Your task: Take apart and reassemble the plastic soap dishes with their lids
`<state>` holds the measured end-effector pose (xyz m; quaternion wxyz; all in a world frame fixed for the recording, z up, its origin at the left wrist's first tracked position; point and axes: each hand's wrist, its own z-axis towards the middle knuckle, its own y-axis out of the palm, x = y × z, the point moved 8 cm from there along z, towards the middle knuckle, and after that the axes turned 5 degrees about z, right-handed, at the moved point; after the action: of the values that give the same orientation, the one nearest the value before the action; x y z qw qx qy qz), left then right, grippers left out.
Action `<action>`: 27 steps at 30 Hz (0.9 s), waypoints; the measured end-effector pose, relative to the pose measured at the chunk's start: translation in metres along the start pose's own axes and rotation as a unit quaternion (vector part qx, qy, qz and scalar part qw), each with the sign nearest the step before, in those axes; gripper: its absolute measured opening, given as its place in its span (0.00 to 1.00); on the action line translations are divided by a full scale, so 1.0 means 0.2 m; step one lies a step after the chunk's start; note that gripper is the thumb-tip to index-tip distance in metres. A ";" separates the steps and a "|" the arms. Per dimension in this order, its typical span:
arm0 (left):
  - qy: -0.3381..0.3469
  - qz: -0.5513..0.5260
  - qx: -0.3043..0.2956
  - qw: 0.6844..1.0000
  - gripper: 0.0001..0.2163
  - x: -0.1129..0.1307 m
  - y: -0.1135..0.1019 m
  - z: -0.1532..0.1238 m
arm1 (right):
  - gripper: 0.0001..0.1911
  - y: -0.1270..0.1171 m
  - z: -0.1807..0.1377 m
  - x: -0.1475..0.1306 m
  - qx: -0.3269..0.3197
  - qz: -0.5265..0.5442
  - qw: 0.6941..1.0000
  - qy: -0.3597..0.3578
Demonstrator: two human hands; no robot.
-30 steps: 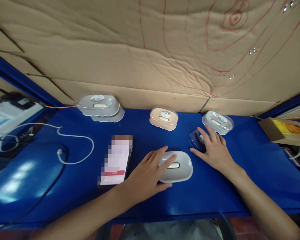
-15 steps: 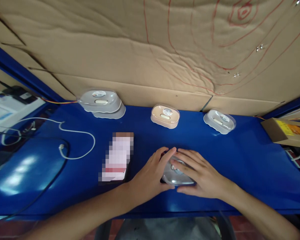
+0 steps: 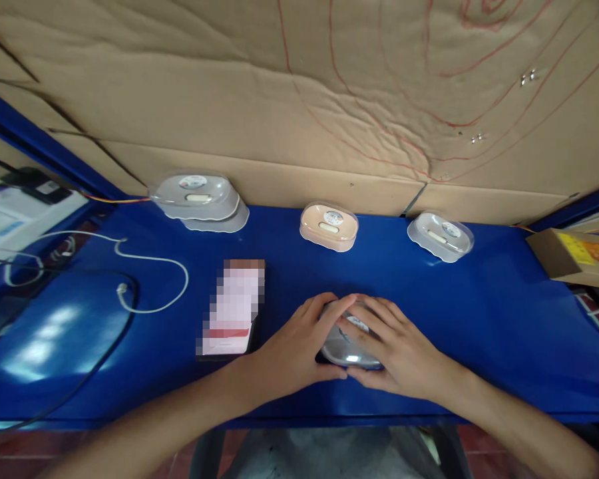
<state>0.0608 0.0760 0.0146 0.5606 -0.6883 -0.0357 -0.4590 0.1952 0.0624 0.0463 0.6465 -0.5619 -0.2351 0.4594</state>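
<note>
A grey oval box with a clear lid and a round sticker (image 3: 349, 351) sits on the blue table, near its front edge. My left hand (image 3: 307, 342) wraps round its left side, the thumb along the near edge and the fingers at the far edge. From the right, my right hand (image 3: 397, 349) grips the same box, with fingers over the lid and thumb at the near side. The fingertips of both hands meet at the far edge. Fingers cover much of the lid and both ends of the box.
Along the cardboard wall (image 3: 259, 126) stand stacked grey boxes (image 3: 199, 199), a peach box (image 3: 329, 226) and another grey box (image 3: 440, 236). A phone (image 3: 232, 309) lies left of my hands. Cables (image 3: 152, 309) cross the left of the table (image 3: 479, 319); a carton (image 3: 574, 256) stands at right.
My right thumb has moved slightly left along the near edge, closer to the left thumb. Both hands stay round the box. The camera view has tilted down slightly.
</note>
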 end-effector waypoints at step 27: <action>-0.009 0.081 0.023 0.996 0.52 -0.02 -0.01 -0.01 | 0.32 0.00 -0.04 0.15 -0.071 0.119 0.990 0.025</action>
<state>0.0572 0.0773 0.0139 0.6112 -0.6803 0.0047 -0.4044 0.2163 0.0846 0.0373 0.5512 -0.6417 -0.1829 0.5009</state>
